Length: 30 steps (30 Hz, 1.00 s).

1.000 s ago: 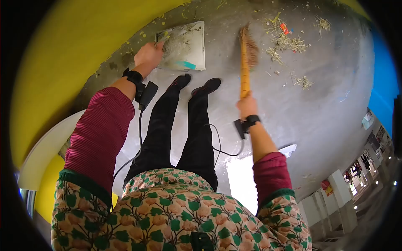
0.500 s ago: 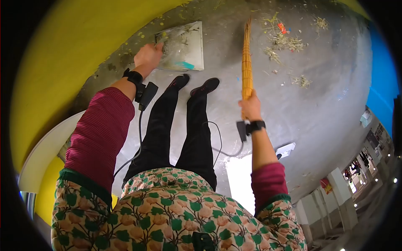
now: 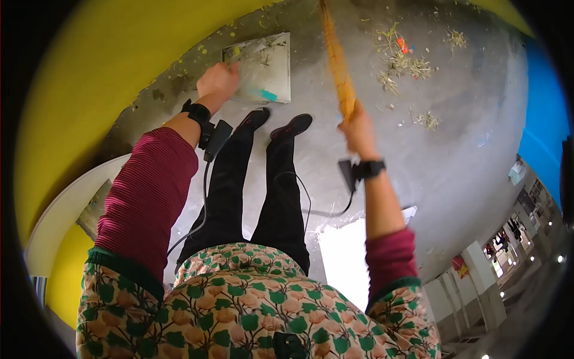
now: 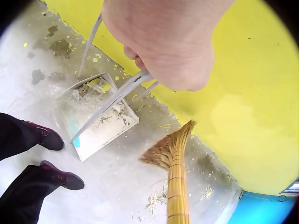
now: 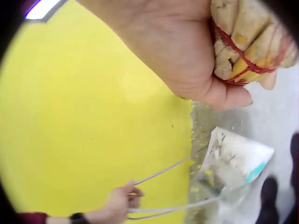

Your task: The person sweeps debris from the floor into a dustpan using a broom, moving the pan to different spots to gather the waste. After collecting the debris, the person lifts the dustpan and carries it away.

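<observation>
My left hand point(image 3: 218, 81) grips the thin grey handle point(image 4: 110, 100) of a white dustpan point(image 3: 276, 72), which lies on the floor by the yellow wall. Scraps and crumpled clear plastic sit in the pan, and a teal strip marks its edge. In my right hand point(image 3: 359, 131) is the yellow handle of a straw broom point(image 3: 336, 66), its red-bound butt end point(image 5: 238, 56) close up in the right wrist view. The broom's brown bristles point(image 4: 161, 151) show in the left wrist view, to the right of the dustpan; the head view cuts them off at the top.
Several straw tufts point(image 3: 409, 64) and a red wrapper point(image 3: 402, 45) lie on the grey floor at the right. The yellow wall point(image 3: 119, 48) curves along the left, a blue wall point(image 3: 547, 119) stands at the right. My dark shoes point(image 3: 292, 127) are just below the dustpan.
The broom has swung up and leftward, its bristles leaving the head view at the top. My left hand has shifted slightly to the right; the dustpan stays about where it was.
</observation>
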### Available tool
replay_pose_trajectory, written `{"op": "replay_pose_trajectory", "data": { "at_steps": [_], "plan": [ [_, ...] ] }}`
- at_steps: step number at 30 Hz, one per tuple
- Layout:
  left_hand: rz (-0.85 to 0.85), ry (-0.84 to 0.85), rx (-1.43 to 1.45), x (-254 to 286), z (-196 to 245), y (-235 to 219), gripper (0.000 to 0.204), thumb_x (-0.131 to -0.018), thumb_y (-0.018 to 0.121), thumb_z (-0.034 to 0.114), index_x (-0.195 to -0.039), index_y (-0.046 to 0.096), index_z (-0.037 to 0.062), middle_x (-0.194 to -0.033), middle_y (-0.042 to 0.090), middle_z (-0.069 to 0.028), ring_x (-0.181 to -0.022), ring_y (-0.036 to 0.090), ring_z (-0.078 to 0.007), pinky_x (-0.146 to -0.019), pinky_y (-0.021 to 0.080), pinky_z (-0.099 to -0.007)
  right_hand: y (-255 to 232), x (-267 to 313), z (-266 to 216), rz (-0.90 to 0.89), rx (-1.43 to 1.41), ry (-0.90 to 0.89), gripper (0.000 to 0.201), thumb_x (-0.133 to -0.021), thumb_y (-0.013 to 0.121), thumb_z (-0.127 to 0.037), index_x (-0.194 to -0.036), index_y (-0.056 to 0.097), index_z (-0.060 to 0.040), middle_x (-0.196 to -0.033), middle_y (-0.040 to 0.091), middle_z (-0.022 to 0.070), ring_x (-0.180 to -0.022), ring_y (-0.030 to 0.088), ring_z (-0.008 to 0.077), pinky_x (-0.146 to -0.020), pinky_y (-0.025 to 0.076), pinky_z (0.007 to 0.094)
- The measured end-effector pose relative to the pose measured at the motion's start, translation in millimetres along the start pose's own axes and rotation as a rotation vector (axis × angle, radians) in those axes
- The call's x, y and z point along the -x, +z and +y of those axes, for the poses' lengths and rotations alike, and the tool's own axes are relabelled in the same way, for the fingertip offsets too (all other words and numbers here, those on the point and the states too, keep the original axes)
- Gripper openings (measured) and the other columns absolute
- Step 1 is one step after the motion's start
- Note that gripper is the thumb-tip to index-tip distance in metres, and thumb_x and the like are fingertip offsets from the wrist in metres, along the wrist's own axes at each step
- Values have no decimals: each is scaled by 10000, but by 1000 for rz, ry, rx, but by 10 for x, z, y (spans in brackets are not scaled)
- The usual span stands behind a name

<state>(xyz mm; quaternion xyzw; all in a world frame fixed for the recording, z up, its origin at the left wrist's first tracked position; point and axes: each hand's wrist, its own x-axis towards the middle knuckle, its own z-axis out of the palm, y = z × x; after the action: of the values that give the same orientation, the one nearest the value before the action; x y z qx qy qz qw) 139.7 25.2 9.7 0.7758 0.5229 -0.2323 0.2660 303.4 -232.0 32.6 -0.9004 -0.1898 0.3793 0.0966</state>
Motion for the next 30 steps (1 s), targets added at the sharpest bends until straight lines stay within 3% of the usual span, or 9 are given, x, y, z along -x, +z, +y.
{"op": "replay_pose_trajectory", "data": {
  "at_steps": [4,7,9,11,14,18,24,27,30],
  "plan": [
    [22,5,-29,-8,-23,3,457,-816,355,409,-897,601,33,-877,595,-207,-860,563,-353,-758,435,-418,285,-528,-195,-54,210,59,334,-679,557,-128,-986,447,-54,-806,596,202,-759,580,357,-635,471,423],
    [5,9,16,33,11,-3,452,-816,360,406,-898,599,31,-871,595,-208,-854,564,-355,-757,435,-420,753,16,-319,-131,178,91,343,-650,579,-121,-970,467,-72,-821,598,187,-729,581,362,-633,470,409],
    [26,0,-26,41,22,-14,446,-817,371,403,-892,599,28,-869,595,-207,-849,564,-358,-754,436,-419,657,490,-258,-303,-381,60,392,-605,591,-53,-982,491,-84,-796,593,142,-653,591,312,-573,474,370],
    [9,-12,-30,36,41,-67,443,-816,376,401,-889,599,25,-867,596,-207,-846,565,-358,-751,437,-420,500,845,-150,-313,-765,263,447,-565,582,17,-992,502,-88,-727,565,89,-583,574,226,-505,463,318],
    [-26,-3,-12,57,36,-29,440,-817,384,398,-883,600,20,-861,598,-205,-839,568,-359,-743,440,-420,135,1004,-76,-179,-609,283,453,-576,566,36,-1008,497,-81,-695,541,62,-557,546,166,-470,448,276],
    [19,5,-8,14,37,4,440,-816,387,398,-871,604,19,-853,600,-203,-832,571,-357,-735,443,-421,81,290,-92,-159,-450,259,440,-568,572,38,-990,492,-57,-690,549,67,-529,543,167,-460,445,283],
    [11,13,7,15,18,19,452,-817,384,409,-873,605,18,-872,598,-203,-852,570,-354,-741,444,-417,1057,434,-414,-402,-855,259,393,-583,565,50,-937,467,-93,-618,514,70,-407,494,170,-349,398,295],
    [-49,-15,19,26,19,2,458,-818,385,413,-879,605,16,-884,594,-210,-861,565,-358,-752,439,-420,720,826,-505,-432,-1006,403,476,-581,563,55,-1026,479,-89,-687,539,67,-449,513,151,-388,414,286],
    [-49,-44,34,91,-93,-1,475,-818,378,423,-899,600,12,-900,587,-219,-879,556,-365,-771,430,-425,346,803,-151,-338,-572,247,530,-575,582,26,-1081,475,-89,-706,581,97,-581,578,224,-513,462,319]
  ]
}}
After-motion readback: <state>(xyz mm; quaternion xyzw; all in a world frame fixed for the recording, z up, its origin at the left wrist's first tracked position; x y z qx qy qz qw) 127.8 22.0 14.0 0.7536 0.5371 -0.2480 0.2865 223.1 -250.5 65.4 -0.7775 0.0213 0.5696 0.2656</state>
